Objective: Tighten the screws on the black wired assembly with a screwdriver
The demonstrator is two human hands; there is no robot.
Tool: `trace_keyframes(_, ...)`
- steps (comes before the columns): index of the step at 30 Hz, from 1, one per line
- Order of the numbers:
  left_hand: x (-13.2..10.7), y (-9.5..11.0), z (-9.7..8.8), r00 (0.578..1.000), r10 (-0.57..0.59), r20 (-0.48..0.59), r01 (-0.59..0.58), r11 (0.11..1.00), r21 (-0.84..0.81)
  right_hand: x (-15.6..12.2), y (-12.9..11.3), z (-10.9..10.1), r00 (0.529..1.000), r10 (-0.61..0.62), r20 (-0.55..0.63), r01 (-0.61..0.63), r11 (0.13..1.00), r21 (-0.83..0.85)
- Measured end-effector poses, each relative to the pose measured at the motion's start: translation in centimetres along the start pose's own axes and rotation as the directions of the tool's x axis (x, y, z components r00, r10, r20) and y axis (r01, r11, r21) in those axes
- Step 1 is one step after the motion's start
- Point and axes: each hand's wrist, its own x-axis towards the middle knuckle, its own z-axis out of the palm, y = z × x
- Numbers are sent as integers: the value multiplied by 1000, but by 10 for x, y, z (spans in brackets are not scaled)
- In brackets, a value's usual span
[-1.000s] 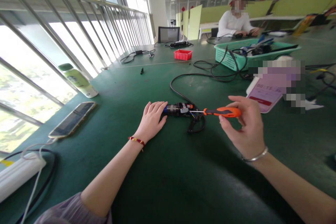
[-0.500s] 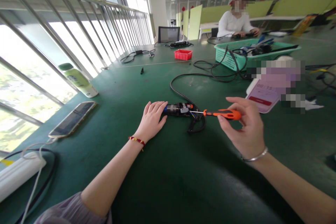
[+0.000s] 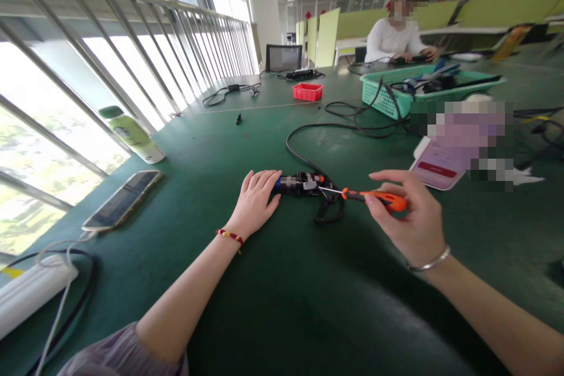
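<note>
An opened corded power tool (image 3: 302, 184), with its motor parts and coloured wires exposed, lies on the green table. My left hand (image 3: 255, 197) is wrapped over its blue end and holds it against the tabletop. Between the thumb and fingers of my right hand (image 3: 412, 211) is an orange and black screwdriver (image 3: 383, 198). Its thin shaft points left, and the tip meets the tool's wired end; exactly which part it touches is too small to tell. A black cord (image 3: 304, 153) curves away from the tool.
A teal basket (image 3: 383, 98) of tools and a propped phone (image 3: 436, 167) stand to the right. Farther back is a red tray (image 3: 307, 92). A bottle (image 3: 132, 135), another phone (image 3: 123, 200) and a white power strip (image 3: 37, 291) line the left. A person (image 3: 392, 38) sits across the table.
The screwdriver's handle has tilted slightly downward, and my right fingers have shifted around it. My left hand and the power tool stay in place.
</note>
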Motion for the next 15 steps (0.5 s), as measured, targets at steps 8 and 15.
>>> trace_keyframes(8, 0, 1, 0, 1000, 1, -5, -1, 1000, -11, 0, 3, 2, 997, -28, -77, 32, 999, 44)
trace_keyframes(15, 0, 0, 0, 1000, 3, -7, -3, 1000, -12, 0, -1, 0, 1000, 28, 10, -28, 1000, 2)
